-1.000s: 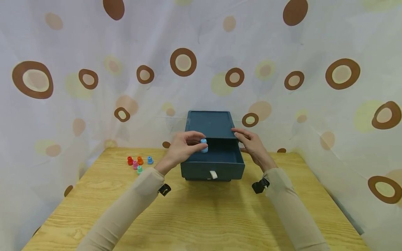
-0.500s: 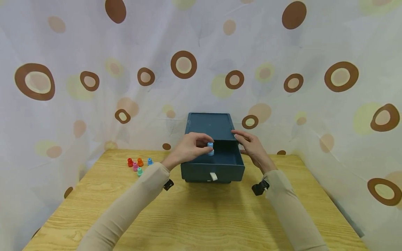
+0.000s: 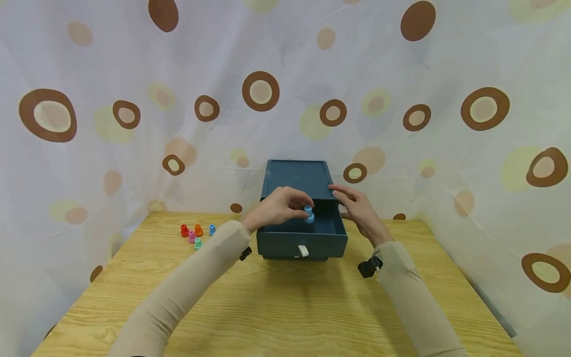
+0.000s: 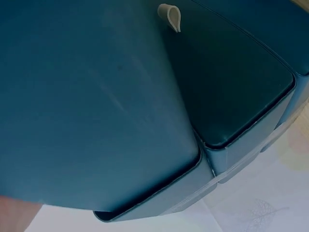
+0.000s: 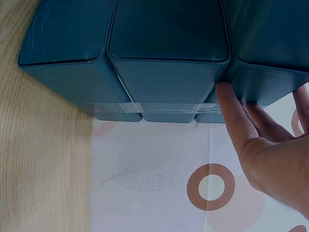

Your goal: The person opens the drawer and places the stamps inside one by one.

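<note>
My left hand point(image 3: 287, 206) pinches a small light-blue plastic piece point(image 3: 309, 215), narrow at the top and flared at the base. Both are over the pulled-out top drawer point(image 3: 278, 245) of a dark blue drawer cabinet point(image 3: 298, 176). With its fingers extended, my right hand point(image 3: 357, 207) touches the cabinet's right side and top edge; in the right wrist view the fingers point(image 5: 235, 116) press against the side wall. The left wrist view catches the drawer's outside and a white loop handle point(image 4: 170, 17) below, but not the piece. How much lies inside the drawer is partly hidden by my left hand.
On the left of the wooden table point(image 3: 285, 307) stand similar small pieces: red point(image 3: 184, 230), orange point(image 3: 199, 230), pink point(image 3: 192, 237), mint green point(image 3: 198, 243) and blue point(image 3: 212, 229). A patterned cloth point(image 3: 285, 49) hangs right behind the cabinet.
My left hand has moved rightward and slightly down over the drawer with the light-blue piece, which now leans a little. The right hand has stayed at the cabinet's side.
</note>
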The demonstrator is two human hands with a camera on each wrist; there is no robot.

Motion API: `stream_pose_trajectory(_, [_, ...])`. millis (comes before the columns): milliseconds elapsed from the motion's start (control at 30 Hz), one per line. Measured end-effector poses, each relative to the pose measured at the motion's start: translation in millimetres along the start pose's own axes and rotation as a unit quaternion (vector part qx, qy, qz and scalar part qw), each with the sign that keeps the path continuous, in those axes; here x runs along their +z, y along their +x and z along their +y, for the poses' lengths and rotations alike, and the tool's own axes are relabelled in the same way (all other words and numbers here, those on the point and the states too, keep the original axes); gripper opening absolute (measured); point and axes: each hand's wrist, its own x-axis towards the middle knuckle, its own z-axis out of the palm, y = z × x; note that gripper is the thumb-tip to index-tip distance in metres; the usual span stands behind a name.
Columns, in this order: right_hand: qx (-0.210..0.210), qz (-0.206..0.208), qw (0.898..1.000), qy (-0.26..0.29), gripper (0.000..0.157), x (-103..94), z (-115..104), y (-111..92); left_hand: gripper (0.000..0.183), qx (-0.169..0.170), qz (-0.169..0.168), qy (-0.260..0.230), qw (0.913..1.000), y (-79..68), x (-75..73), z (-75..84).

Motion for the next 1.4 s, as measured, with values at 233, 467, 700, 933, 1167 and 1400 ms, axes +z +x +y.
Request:
stream_pose_trajectory(233, [-0.003, -0.001, 1.0, 0.004, 0.052, -0.2, 0.0, 0.5, 0.03, 0.013, -0.028, 0.011, 0.9995, 6.3, 3.0, -1.3])
stream_pose_trajectory(467, [-0.004, -0.004, 1.0, 0.002, 0.052, 0.1, 2.1, 0.7, 0.03, 0.01, -0.044, 0.02, 0.9988, 10.2, 6.2, -4.2])
stream_pose_trajectory(700, [-0.004, -0.005, 1.0, 0.003, 0.053, 1.0, 3.3, 0.7, 0.032, 0.03, -0.049, 0.051, 0.9971, 14.7, 9.5, -8.1])
stream_pose_trajectory(933, [-0.007, -0.004, 1.0, 0.003, 0.053, -0.4, 3.0, 0.7, 0.032, 0.041, -0.047, 0.075, 0.9952, 16.6, 9.0, -6.3])
stream_pose_trajectory(1167, [-0.009, -0.006, 1.0, 0.003, 0.054, -1.6, 3.4, -0.5, 0.038, 0.03, -0.045, 0.054, 0.9971, 16.2, 8.8, -4.4])
stream_pose_trajectory(1400, [-0.007, -0.002, 1.0, 0.002, 0.055, -0.9, 3.1, 0.1, 0.036, 0.026, -0.033, 0.066, 0.997, 12.2, 5.8, -2.1])
